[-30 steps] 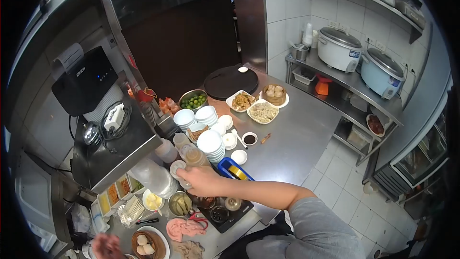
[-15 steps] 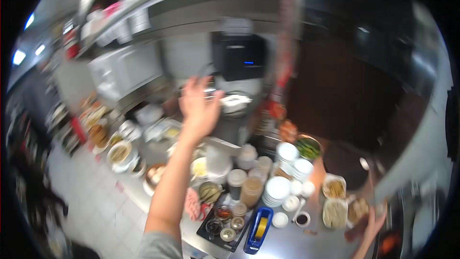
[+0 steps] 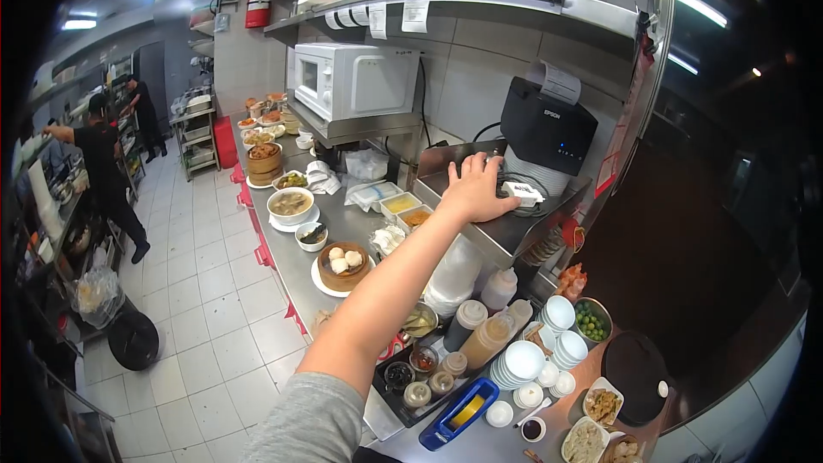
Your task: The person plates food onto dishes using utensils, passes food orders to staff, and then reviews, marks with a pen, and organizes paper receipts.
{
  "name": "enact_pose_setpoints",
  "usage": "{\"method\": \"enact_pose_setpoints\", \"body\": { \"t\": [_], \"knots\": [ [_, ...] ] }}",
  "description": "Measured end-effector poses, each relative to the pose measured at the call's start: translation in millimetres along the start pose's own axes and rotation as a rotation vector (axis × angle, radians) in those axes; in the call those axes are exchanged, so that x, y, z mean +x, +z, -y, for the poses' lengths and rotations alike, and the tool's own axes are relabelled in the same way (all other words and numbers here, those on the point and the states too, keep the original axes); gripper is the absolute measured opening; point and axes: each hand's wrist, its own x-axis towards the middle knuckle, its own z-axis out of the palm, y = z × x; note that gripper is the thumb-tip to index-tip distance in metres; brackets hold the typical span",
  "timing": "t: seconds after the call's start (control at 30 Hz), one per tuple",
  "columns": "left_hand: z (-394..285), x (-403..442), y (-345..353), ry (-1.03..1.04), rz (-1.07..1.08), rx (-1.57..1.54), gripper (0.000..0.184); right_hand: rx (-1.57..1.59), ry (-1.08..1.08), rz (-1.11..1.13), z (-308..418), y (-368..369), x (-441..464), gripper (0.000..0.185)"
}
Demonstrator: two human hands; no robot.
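Observation:
My left hand (image 3: 474,192) reaches palm down over a metal ledge (image 3: 489,249), fingers spread, with nothing seen in its grasp. Whether its fingertips touch the ledge or something beneath them I cannot tell. Close to the thumb lies a white power adapter (image 3: 521,195) with a coiled dark cable. Behind the hand stands a black receipt printer (image 3: 551,124) with a paper slip (image 3: 559,83) sticking out of its top. My right hand is outside the view.
Below my arm are squeeze bottles (image 3: 487,341), a blue tape dispenser (image 3: 459,413) and stacked white bowls (image 3: 519,364). A dumpling steamer (image 3: 344,283) and soup bowl (image 3: 291,205) line the counter. A microwave (image 3: 356,81) sits behind. Two people (image 3: 110,167) stand at far left.
The view has swung left, bringing the aisle and people in. My left hand has moved from in front of the printer's left side to over the ledge. My right hand has left the view.

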Motion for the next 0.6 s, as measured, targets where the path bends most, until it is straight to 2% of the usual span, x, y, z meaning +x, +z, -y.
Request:
{"method": "enact_pose_setpoints", "body": {
  "t": [0.03, 0.13, 0.2, 0.23, 0.27, 0.3, 0.37, 0.4, 0.43, 0.47, 0.53, 0.6],
  "knots": [
    [-0.2, -0.9, -0.7, 0.004, -0.003, 0.004, 0.087, 0.006, 0.05, 0.012, -4.5, -0.6, 0.9, 0.05],
    [2.1, -2.5, -0.5, 0.027, -0.072, 0.001, 0.088, 0.43, 0.254, -0.099, -55.0, -0.1, 12.3, 0.037],
    [3.9, -3.3, -3.1, -0.008, -0.082, 0.093, 0.08, 0.047, -0.118, -0.112, -114.0, -2.5, 18.4, 0.06],
    [0.6, -4.1, -5.9, -0.005, -0.093, 0.151, 0.073, 0.008, 0.112, -0.173, -59.7, -2.9, 5.7, 0.062],
    [0.1, -5.2, -5.4, 0.006, -0.107, 0.13, 0.066, -0.097, 0.146, -0.129, -63.4, -9.5, 1.4, 0.07],
    [-7.3, -6.8, -12.5, -0.061, -0.043, 0.084, 0.062, -0.202, 0.135, -0.115, -45.7, -16.1, -0.1, 0.069],
    [-11.3, -6.4, -13.7, -0.036, -0.05, 0.107, 0.062, -0.205, 0.232, -0.119, 5.2, -20.8, 2.2, 0.069],
    [17.5, 10.1, 1.7, 0.05, -0.063, 0.019, 0.063, -0.319, 0.274, -0.116, -2.3, -26.4, 0.4, 0.069],
    [31.9, 17.2, 12.9, 0.125, -0.172, 0.07, 0.061, -0.346, 0.24, -0.102, -12.0, -29.1, 1.7, 0.069],
    [72.3, 43.6, 29.5, 0.211, -0.162, 0.054, 0.056, -0.431, 0.298, -0.086, -21.3, -31.3, 2.7, 0.068],
    [124.0, 78.5, 46.3, 0.284, -0.098, -0.141, 0.05, -0.502, 0.43, -0.037, -22.2, -35.3, 3.4, 0.066],
    [141.4, 90.4, 47.3, 0.267, 0.028, -0.241, 0.048, -0.64, 0.503, 0.051, -16.7, -36.3, 5.4, 0.067]
  ]
}}
